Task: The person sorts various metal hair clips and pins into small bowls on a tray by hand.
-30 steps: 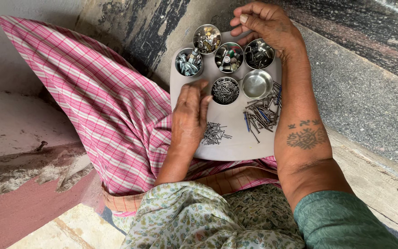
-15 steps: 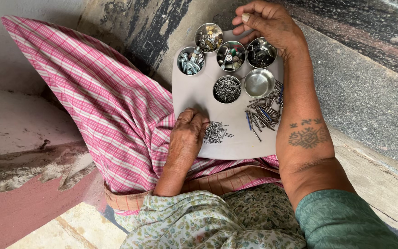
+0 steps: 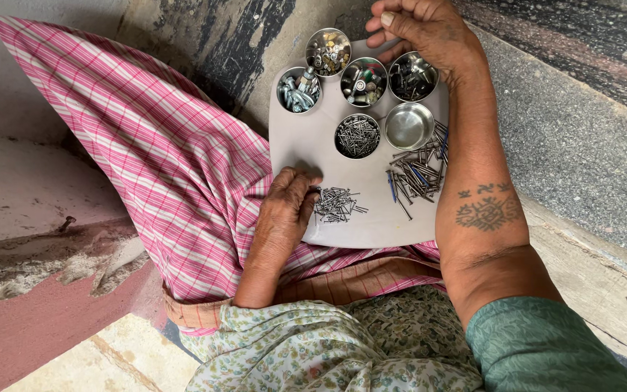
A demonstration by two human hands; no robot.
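Note:
A grey tray (image 3: 306, 138) rests on my lap. My left hand (image 3: 284, 210) lies on its near left part, fingers bunched on the edge of a pile of small nails (image 3: 339, 205). My right hand (image 3: 422, 29) curls over the tray's far rim and grips it. Behind the pile stands a steel bowl of small nails (image 3: 357, 136), with an empty steel bowl (image 3: 408, 125) to its right. A heap of longer nails (image 3: 416, 174) lies beside my right forearm.
At the tray's far end stand three more steel bowls: bolts (image 3: 297, 91), mixed nuts (image 3: 328, 51) and dark screws (image 3: 412, 75), with a bowl of mixed parts (image 3: 363, 81) between them. Pink checked cloth (image 3: 154, 145) covers my left knee. A grey stone ledge (image 3: 575, 131) runs along the right.
My left hand has drawn back from the bowl of small nails to the small pile and closed its fingers there. My right hand has stayed on the far rim.

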